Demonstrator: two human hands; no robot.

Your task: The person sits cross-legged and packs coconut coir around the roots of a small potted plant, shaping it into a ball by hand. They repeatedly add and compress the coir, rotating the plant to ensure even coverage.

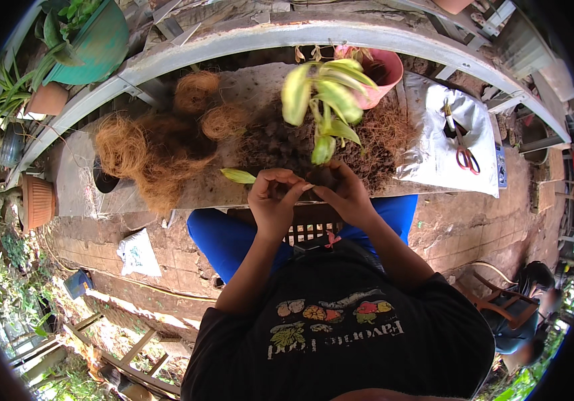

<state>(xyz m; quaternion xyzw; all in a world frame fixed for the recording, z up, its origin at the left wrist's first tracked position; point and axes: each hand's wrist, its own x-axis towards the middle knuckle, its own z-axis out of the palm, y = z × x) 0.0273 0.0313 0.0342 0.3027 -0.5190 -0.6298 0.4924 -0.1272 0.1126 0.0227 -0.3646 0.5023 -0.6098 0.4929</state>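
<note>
My left hand and my right hand meet at the table's near edge, thumbs and fingers pinched close together. Whatever small thing lies between the fingertips is too small to make out. A plant with yellow-green leaves rises just beyond my right hand; its base is hidden. Beside my left hand's fingers a single green leaf sticks out to the left. Dark soil is spread over the table behind both hands. At the back, a pink pot lies tipped among the soil.
Brown coconut fibre is heaped on the left of the table. To the right, scissors with red-and-black handles rest on a white sack. A metal rail crosses behind. A person sits at the far lower right.
</note>
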